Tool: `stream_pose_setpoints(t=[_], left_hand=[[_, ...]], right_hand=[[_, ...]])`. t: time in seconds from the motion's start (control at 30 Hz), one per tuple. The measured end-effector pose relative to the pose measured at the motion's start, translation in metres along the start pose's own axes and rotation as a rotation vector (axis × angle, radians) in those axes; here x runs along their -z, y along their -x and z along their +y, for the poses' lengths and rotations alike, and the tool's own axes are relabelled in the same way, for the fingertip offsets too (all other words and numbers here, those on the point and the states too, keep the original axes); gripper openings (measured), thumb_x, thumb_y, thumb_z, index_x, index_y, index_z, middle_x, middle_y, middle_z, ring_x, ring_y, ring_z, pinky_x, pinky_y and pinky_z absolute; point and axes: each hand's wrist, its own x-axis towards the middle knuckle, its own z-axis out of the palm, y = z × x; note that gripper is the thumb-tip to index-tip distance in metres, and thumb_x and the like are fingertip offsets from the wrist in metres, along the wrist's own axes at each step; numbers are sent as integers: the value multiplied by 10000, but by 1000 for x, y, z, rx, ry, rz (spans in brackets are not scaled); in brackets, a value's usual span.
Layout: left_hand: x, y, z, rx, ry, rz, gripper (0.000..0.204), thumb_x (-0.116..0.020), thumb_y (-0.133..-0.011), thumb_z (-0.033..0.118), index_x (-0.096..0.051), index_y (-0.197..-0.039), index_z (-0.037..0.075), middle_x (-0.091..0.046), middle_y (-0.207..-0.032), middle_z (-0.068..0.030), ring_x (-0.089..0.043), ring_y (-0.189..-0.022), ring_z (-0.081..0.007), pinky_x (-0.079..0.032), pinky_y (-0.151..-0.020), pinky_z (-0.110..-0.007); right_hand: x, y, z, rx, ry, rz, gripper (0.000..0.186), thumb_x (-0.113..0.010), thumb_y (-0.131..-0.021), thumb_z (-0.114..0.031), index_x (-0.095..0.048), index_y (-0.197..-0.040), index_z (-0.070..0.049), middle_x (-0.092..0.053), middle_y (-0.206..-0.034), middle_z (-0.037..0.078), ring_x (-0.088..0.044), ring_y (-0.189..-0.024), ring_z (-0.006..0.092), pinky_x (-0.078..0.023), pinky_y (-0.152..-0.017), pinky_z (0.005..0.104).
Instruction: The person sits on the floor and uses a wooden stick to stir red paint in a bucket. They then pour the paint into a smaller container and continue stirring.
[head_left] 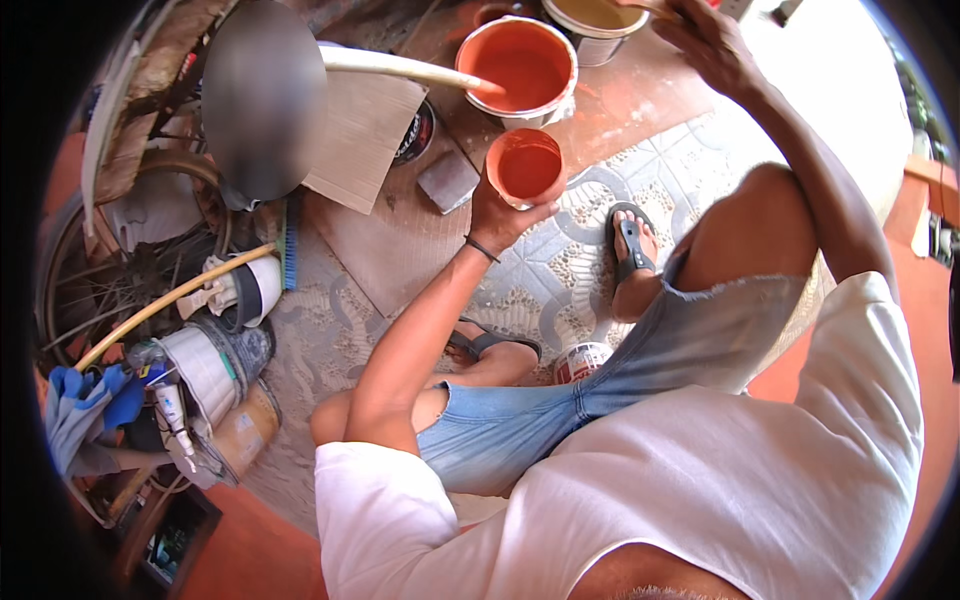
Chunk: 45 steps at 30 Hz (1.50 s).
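Note:
My left hand (pixel 497 213) is wrapped round a small cup (pixel 527 168) coated with orange-red paint inside, held open end up over the tiled floor. Just beyond it stands a white-rimmed bucket (pixel 517 65) of orange-red paint. A long pale stick (pixel 400 64) reaches in from the left, its reddened end over the paint. At the upper right edge is my right hand (pixel 708 45), fingers closed near a thin brown stick-like piece that the frame cuts off. Beside that hand, a second bucket (pixel 597 48) holds yellowish-brown contents.
A cardboard sheet (pixel 362 130), a grey block (pixel 447 182) and a dark can (pixel 415 135) lie left of the bucket. Farther left are a bicycle wheel (pixel 130 260), a blue brush (pixel 290 245) and stacked containers (pixel 215 350). A small tub (pixel 582 361) stands by my legs.

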Motion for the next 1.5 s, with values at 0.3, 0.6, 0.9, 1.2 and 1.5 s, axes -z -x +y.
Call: stream_pose_setpoints(t=[0.3, 0.6, 0.9, 1.2, 1.5], left_hand=[[-61, 40, 19, -66, 229, 369, 903, -1053, -679, 102, -605, -1462, 51, -698, -1372, -77, -691, -1245, -221, -537, -1135, -385], [-55, 90, -3, -64, 272, 580, 1033, -1035, -596, 10, -542, -1502, 62, -663, -1431, -78, -674, -1278, -233, -553, -1137, -401], [-26, 117, -74, 65, 194, 658, 1025, -1022, -556, 3, -566, -1472, 70, -688, -1377, -73, -678, -1261, -244, -541, -1140, -399], [0, 145, -128, 353, 111, 980, 975, -1049, -604, 38, -582, -1460, 59, -728, -1352, -78, -703, -1217, -225, -543, -1109, -382], [26, 139, -146, 525, 21, 1071, 550, -1071, -628, 168, -829, -1100, 25, -850, -1050, -78, -790, -947, -225, -592, -931, -388]], right_hand=[[35, 27, -32, -21, 72, 288, 332, -797, -1020, -362, -677, -1162, -87, -685, -831, 147, -685, -731, 299, -523, -661, 468], [53, 15, -101, 33, 241, 321, 417, -728, -1048, -469, -747, -1167, -70, -767, -994, 217, -748, -919, 386, -562, -786, 519], [-9, -27, -61, 143, 283, 422, 377, -792, -943, -366, -766, -994, 7, -779, -992, 194, -766, -922, 356, -604, -795, 448], [-151, 48, -14, -323, -41, 319, 560, -754, -976, -519, -707, -1216, -16, -771, -1111, 222, -735, -1103, 399, -551, -974, 494], [-210, 94, 4, -541, 8, 326, 536, -733, -975, -495, -681, -1268, -50, -792, -1061, 223, -754, -1042, 439, -563, -951, 545]])
